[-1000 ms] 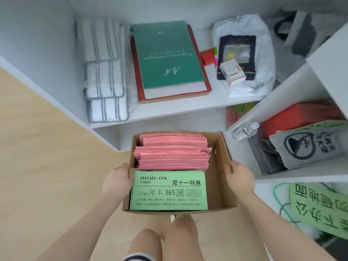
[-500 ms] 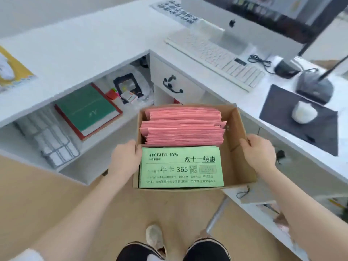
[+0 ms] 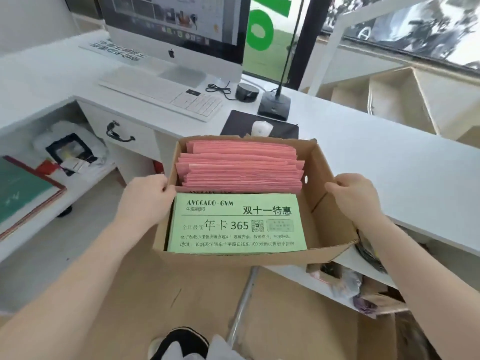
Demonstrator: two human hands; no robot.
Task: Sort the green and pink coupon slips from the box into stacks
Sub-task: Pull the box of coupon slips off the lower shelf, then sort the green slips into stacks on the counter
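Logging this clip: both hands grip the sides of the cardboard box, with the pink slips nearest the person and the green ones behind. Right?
Not quite. In the head view the green slips lie nearest the person and the pink slips behind. Left hand and right hand do grip the cardboard box.

Top green coupon slip (image 3: 236, 223) in box: "AVOCADO·GYM", "双十一特惠", "年卡 365", QR code, addr line w/ "100". iMac (image 3: 171, 27): Apple logo on chin
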